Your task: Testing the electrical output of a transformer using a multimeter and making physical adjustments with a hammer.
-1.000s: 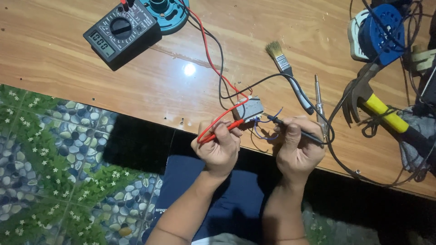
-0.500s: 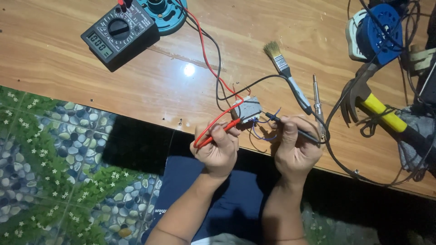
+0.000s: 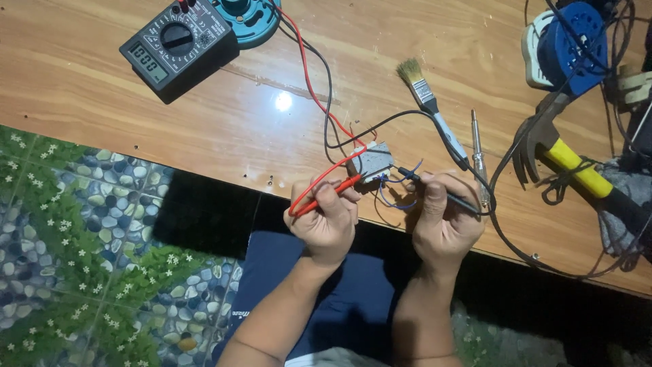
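At far left I see a digital multimeter [image 3: 178,47] lying on the wooden table [image 3: 102,102]. My left hand [image 3: 326,217] has its fingers clamped on the red probe [image 3: 324,196], tip touching the small grey component [image 3: 371,162] at the table's near edge. My right hand [image 3: 445,221] pinches the black probe [image 3: 435,188] against that component's other side. Beyond it lie a paintbrush [image 3: 428,95], a screwdriver [image 3: 478,153] and a yellow-handled hammer [image 3: 564,160].

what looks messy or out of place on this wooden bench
Mostly tangle: black cables loop around the yellow-handled claw hammer at the right. The bristle paintbrush lies across the black probe lead. Nothing looks spilled or broken.
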